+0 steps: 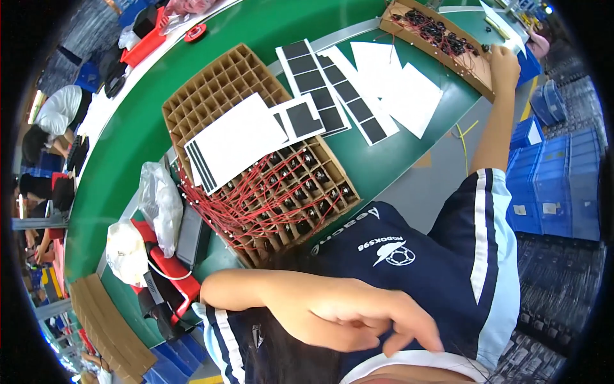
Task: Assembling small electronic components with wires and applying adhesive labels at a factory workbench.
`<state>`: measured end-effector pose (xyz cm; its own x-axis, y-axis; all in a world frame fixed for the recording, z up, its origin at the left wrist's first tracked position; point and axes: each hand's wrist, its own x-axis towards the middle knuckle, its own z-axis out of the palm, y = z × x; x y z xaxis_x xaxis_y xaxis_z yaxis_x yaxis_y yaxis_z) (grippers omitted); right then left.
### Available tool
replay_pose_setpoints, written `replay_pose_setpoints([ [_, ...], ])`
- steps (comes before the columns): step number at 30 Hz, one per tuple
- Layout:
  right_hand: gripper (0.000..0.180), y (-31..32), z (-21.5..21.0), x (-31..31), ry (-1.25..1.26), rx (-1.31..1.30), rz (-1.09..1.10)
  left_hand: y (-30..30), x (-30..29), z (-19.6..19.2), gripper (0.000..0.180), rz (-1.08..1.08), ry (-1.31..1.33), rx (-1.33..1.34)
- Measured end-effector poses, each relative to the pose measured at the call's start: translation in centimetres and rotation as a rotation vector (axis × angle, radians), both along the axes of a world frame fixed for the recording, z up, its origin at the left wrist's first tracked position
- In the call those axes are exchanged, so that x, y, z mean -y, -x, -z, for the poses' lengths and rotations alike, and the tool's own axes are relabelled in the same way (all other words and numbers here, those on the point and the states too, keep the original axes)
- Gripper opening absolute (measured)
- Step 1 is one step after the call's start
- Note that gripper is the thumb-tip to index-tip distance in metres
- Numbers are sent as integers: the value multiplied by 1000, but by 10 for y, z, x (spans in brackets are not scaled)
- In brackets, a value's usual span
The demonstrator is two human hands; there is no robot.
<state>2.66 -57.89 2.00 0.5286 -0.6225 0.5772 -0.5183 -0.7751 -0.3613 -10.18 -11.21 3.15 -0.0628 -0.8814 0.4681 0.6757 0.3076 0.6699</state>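
Note:
My right hand (pixel 505 67) reaches out at the far right end of a shallow cardboard box (pixel 474 83). Its fingers are closed at the box's edge, and what they grip is too small to tell. Inside lie many small black parts with red wires (pixel 441 35). My left hand (pixel 377 320) is bent across my chest, fingers loosely curled but apart, with nothing in it. In front of me sits a cardboard divider tray (pixel 211 73). Its near cells hold black parts trailing red wires (pixel 256 205); white sheets (pixel 233 137) lie over its middle.
Sheets with black rectangles (pixel 307 73) and plain white sheets (pixel 412 99) lie on the green table (pixel 371 163). Left stand a clear plastic bag (pixel 160 205) and a red holder (pixel 182 285). Blue crates (pixel 553 179) are stacked right. Another person (pixel 61 112) works at far left.

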Motion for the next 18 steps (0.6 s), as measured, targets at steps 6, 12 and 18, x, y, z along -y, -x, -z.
replay_pose_setpoints([
  [6,45,-16,61,-31,200,-227,-167,-4,10,-37,37,366,-326,-146],
  [12,25,-56,113,-145,-168,-186,-911,1,6,-23,34,-135,118,87],
  [18,23,-86,141,-194,-151,-241,-1122,-17,-4,-41,33,120,-152,233],
])
